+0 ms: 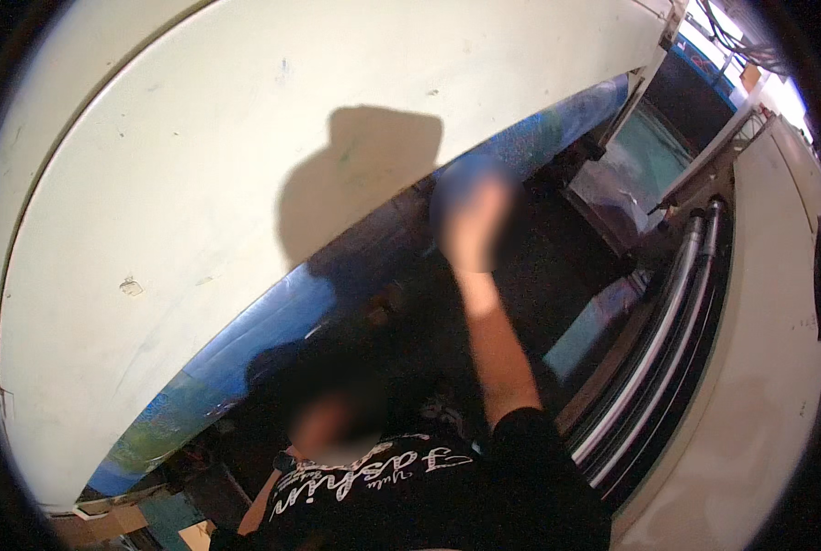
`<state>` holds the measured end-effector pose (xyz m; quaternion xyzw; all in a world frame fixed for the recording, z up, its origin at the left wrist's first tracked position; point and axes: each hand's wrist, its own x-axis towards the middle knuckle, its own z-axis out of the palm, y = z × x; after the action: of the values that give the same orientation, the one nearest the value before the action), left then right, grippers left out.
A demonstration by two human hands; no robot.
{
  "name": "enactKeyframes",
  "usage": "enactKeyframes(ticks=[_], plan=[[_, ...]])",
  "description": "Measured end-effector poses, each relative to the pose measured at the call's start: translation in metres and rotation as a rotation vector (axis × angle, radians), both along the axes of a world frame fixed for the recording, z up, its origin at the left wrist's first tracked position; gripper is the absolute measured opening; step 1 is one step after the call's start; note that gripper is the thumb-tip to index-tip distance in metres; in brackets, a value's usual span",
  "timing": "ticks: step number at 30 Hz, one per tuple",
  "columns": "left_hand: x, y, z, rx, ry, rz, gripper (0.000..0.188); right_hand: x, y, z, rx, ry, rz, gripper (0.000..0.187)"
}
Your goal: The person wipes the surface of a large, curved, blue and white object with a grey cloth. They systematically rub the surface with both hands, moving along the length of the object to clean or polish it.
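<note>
My right arm reaches forward, and my right hand (476, 222) is at the lower edge of a big off-white panel (199, 211), in front of a glossy blue and green strip (286, 312). A rounded blue shape (456, 182) shows at the fingers; blur hides what it is and how they close on it. Low down, close to my black shirt (410, 514), is my left hand (332, 430), with a dark band near its wrist. Its fingers are too blurred and dark to read, and nothing held can be made out.
Two shiny metal rollers (668, 317) run along the right, beside a pale cover (769, 340). Under the strip lies a dark cavity (557, 239). Cables (736, 41) hang at the upper right. A broad shadow (360, 174) falls on the off-white panel.
</note>
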<state>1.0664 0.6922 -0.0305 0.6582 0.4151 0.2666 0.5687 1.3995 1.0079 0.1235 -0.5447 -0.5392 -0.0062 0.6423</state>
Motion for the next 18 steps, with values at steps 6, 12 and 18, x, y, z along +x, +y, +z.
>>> enactKeyframes(ticks=[6, 12, 18], plan=[[0.018, 0.037, 0.052, 0.266, 0.447, -0.254, 0.044, 0.001, -0.016, -0.014, 0.026, -0.365, 0.167, 0.053], [0.009, 0.023, 0.065, 0.228, 0.505, 0.029, 0.039, 0.024, 0.025, -0.008, 0.090, -0.183, -0.019, 0.046], [0.003, -0.019, 0.049, 0.053, 0.478, 0.292, 0.035, -0.007, 0.014, -0.001, 0.101, 0.049, -0.054, 0.050]])
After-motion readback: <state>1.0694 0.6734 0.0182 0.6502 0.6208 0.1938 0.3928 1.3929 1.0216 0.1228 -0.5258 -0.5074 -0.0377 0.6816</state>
